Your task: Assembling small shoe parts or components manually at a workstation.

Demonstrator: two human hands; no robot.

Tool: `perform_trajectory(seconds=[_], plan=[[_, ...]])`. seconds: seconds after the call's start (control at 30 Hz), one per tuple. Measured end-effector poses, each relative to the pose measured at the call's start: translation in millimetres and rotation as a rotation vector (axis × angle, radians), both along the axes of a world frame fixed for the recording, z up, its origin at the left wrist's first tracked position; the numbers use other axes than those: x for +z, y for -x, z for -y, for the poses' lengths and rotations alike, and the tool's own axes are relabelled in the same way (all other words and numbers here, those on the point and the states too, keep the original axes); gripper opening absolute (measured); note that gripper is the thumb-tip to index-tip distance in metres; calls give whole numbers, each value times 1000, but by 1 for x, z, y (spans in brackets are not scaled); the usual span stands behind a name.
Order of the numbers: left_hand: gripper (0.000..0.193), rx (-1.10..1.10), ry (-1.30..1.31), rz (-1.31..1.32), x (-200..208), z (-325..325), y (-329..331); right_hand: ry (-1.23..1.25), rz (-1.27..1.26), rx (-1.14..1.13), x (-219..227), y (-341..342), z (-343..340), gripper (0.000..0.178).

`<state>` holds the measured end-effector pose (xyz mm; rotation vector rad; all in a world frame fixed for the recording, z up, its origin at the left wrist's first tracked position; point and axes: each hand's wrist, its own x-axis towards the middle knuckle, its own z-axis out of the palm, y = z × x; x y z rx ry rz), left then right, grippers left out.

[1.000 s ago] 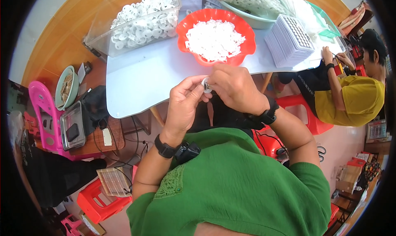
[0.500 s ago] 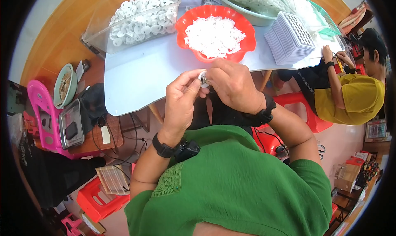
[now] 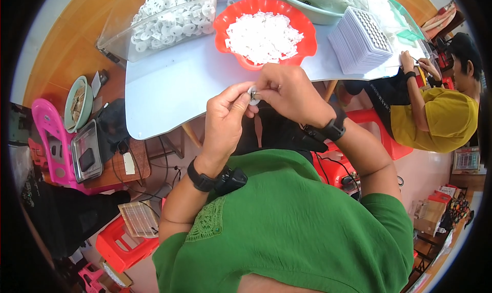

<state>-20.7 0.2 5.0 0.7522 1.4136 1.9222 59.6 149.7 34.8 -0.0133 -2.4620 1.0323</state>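
Observation:
Just off the table's near edge, my left hand [image 3: 228,108] pinches a small round white plastic part [image 3: 252,91] between thumb and fingertips. A dark or metallic bit shows at the part's middle, too small to name. My right hand [image 3: 292,90] comes in from the other side, its thumb and forefinger closed at that middle; whatever they grip is hidden by the fingers. Beyond my hands stands a red scalloped bowl [image 3: 223,22] heaped with small white pieces [image 3: 264,37]. A clear plastic bin [image 3: 115,39] at the left holds many similar round white parts [image 3: 174,19].
On the pale blue table [image 3: 164,93] stand a stack of white trays [image 3: 359,42] and a green basin [image 3: 312,11] with bagged white parts. A person in yellow [image 3: 435,119] works at the right. Red stools [image 3: 120,244], a pink chair [image 3: 48,134] and cables surround me.
The view has shifted slightly, so the table items sit higher. My right hand's fingers have bent and turned a little at the white part; my left hand keeps its hold.

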Motion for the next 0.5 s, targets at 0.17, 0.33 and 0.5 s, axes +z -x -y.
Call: perform_trajectory(seconds=[0.17, 0.33, 0.5], plan=[[24, -22, 15, 42, -8, 3, -2, 452, 279, 82, -1, 6, -12, 13], [23, -107, -74, 189, -9, 1, 6, 637, 377, 124, 1, 3, -16, 12], [27, -193, -129, 362, -4, 0, 7, 202, -58, 2, 1, -7, -10, 11]])
